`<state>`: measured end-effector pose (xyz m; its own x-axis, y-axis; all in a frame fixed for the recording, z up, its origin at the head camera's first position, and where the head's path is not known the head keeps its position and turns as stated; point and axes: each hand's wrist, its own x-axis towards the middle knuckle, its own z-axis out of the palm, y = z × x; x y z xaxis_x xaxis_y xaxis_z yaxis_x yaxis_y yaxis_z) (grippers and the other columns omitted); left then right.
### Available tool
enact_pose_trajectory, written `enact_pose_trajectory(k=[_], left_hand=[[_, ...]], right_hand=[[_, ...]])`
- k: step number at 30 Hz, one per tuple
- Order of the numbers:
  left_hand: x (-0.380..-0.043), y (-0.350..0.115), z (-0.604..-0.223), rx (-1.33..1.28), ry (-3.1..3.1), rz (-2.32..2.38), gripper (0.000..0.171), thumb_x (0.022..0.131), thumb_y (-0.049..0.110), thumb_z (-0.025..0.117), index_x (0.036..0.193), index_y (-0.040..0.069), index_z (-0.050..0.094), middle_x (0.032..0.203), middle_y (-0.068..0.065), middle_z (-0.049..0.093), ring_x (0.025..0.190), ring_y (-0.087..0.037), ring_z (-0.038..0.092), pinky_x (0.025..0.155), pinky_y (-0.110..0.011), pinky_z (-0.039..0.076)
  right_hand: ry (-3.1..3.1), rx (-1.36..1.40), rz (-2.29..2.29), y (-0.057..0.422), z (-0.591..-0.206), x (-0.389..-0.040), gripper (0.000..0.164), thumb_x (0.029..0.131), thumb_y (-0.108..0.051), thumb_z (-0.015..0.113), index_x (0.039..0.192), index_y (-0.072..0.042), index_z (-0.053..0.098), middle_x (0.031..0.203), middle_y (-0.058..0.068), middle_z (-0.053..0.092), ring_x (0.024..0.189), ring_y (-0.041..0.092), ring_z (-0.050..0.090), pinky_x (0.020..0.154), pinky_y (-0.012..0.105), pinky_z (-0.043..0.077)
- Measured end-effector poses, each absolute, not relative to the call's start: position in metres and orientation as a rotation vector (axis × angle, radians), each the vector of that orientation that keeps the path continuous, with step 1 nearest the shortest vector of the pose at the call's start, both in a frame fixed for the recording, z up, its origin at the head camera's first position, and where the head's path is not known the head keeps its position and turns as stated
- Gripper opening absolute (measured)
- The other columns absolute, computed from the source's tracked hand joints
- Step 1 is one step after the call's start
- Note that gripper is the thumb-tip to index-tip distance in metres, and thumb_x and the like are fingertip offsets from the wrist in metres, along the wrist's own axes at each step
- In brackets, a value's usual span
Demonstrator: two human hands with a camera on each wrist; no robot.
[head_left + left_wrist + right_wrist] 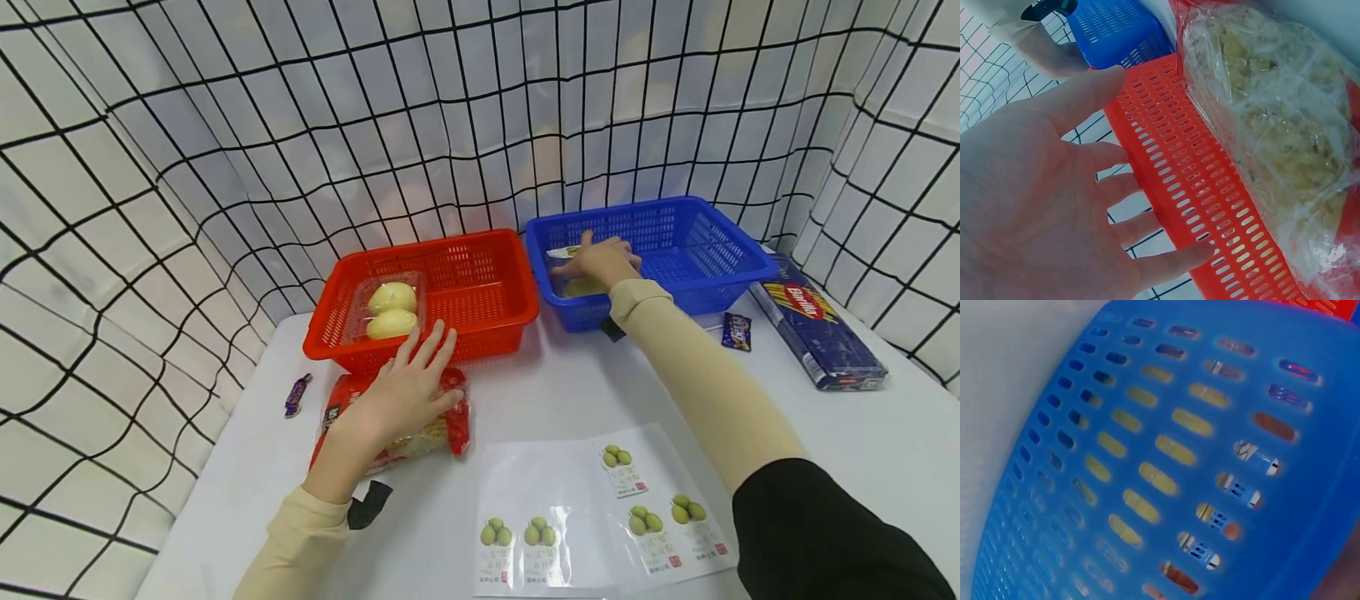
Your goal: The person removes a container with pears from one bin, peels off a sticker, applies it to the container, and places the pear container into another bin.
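Note:
My left hand (408, 392) is stretched out with fingers spread, over a red and clear packet of dried noodles (420, 439) and close to the front rim of the red basket (487, 333). In the left wrist view nothing lies in its palm. Inside the red basket sits a clear tray with two pale yellow fruits (392, 310). My right hand (603, 262) reaches into the left end of the blue basket (720, 283), fingers spread over a yellowish package (581, 287), which it partly hides. Yellow shows through the slots in the right wrist view.
Clear plastic sheets (555, 475) printed with green fruit lie at the front. A small purple-wrapped sweet (297, 395) lies at left. On the right are a dark blue wrapped snack (737, 332) and a long navy box (817, 325). Black netting (465, 108) surrounds the table.

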<state>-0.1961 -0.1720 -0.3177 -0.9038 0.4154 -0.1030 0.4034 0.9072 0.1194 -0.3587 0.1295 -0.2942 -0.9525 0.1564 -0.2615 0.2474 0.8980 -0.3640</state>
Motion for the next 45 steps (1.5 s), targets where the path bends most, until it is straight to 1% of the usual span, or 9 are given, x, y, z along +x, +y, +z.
enact_pose_trajectory(k=[6, 13, 21, 23, 26, 29, 33, 39, 45], left_hand=[[-0.197, -0.173, -0.313, 0.622, 2.955, 0.128, 0.089, 0.101, 0.043, 0.061, 0.166, 0.012, 0.009, 0.175, -0.013, -0.001, 0.16, -0.048, -0.001, 0.119, -0.073, 0.027], [-0.197, -0.17, -0.318, 0.604, 2.942, 0.128, 0.091, 0.1, 0.043, 0.062, 0.167, 0.014, 0.007, 0.176, -0.011, -0.002, 0.16, -0.046, -0.003, 0.12, -0.072, 0.027], [-0.195, -0.17, -0.32, 0.608, 2.944, 0.115, 0.09, 0.101, 0.043, 0.061, 0.167, 0.014, 0.007, 0.175, -0.012, -0.002, 0.16, -0.046, -0.002, 0.119, -0.072, 0.027], [-0.194, -0.17, -0.32, 0.613, 2.945, 0.115, 0.09, 0.101, 0.042, 0.061, 0.167, 0.013, 0.007, 0.175, -0.013, -0.001, 0.16, -0.047, -0.001, 0.119, -0.072, 0.028], [-0.193, -0.17, -0.32, 0.606, 2.946, 0.11, 0.09, 0.101, 0.042, 0.061, 0.167, 0.013, 0.007, 0.175, -0.012, -0.001, 0.16, -0.047, -0.001, 0.119, -0.072, 0.028], [-0.194, -0.17, -0.32, 0.613, 2.957, 0.106, 0.09, 0.101, 0.042, 0.062, 0.166, 0.013, 0.008, 0.175, -0.013, 0.0, 0.16, -0.047, 0.0, 0.119, -0.072, 0.029], [-0.194, -0.17, -0.321, 0.617, 2.961, 0.099, 0.091, 0.1, 0.043, 0.063, 0.167, 0.013, 0.008, 0.175, -0.012, -0.001, 0.16, -0.047, 0.0, 0.119, -0.071, 0.029], [-0.195, -0.17, -0.32, 0.604, 2.953, 0.091, 0.093, 0.1, 0.044, 0.063, 0.167, 0.014, 0.007, 0.175, -0.012, -0.002, 0.16, -0.046, -0.002, 0.119, -0.071, 0.029], [-0.196, -0.17, -0.32, 0.615, 2.948, 0.105, 0.091, 0.101, 0.044, 0.061, 0.167, 0.014, 0.006, 0.176, -0.011, -0.003, 0.16, -0.046, -0.002, 0.119, -0.072, 0.028]], right_hand=[[2.865, 0.312, -0.522, 0.125, -0.294, -0.362, 0.108, 0.094, -0.066, 0.056, 0.166, -0.016, -0.007, 0.162, 0.04, 0.01, 0.148, 0.056, 0.018, 0.118, 0.072, 0.027], [2.937, 0.249, -0.428, 0.125, -0.304, -0.356, 0.102, 0.095, -0.069, 0.048, 0.166, -0.012, 0.002, 0.16, 0.043, 0.016, 0.148, 0.059, 0.02, 0.115, 0.074, 0.03], [2.947, 0.219, -0.374, 0.127, -0.312, -0.354, 0.089, 0.098, -0.068, 0.044, 0.167, -0.025, 0.007, 0.16, 0.041, 0.022, 0.141, 0.059, 0.027, 0.109, 0.071, 0.038], [2.953, 0.202, -0.381, 0.127, -0.313, -0.354, 0.085, 0.099, -0.066, 0.043, 0.166, -0.03, 0.005, 0.162, 0.041, 0.014, 0.144, 0.062, 0.024, 0.109, 0.073, 0.037], [2.946, 0.166, -0.401, 0.125, -0.314, -0.355, 0.078, 0.102, -0.062, 0.042, 0.165, -0.038, 0.002, 0.166, 0.039, -0.005, 0.146, 0.066, 0.017, 0.109, 0.076, 0.034], [2.935, 0.136, -0.397, 0.122, -0.314, -0.357, 0.07, 0.106, -0.056, 0.039, 0.165, -0.04, 0.004, 0.166, 0.036, -0.018, 0.143, 0.072, 0.016, 0.108, 0.079, 0.032], [2.927, 0.111, -0.341, 0.119, -0.315, -0.357, 0.064, 0.108, -0.052, 0.034, 0.165, -0.037, 0.009, 0.166, 0.037, -0.014, 0.139, 0.078, 0.016, 0.107, 0.081, 0.032], [2.921, 0.087, -0.333, 0.117, -0.317, -0.358, 0.063, 0.109, -0.05, 0.03, 0.165, -0.038, 0.004, 0.165, 0.038, -0.012, 0.141, 0.079, 0.01, 0.107, 0.084, 0.029], [2.999, 0.132, -0.358, 0.122, -0.327, -0.365, 0.065, 0.108, -0.057, 0.028, 0.165, -0.038, 0.005, 0.166, 0.039, -0.008, 0.142, 0.077, 0.012, 0.109, 0.083, 0.028]])
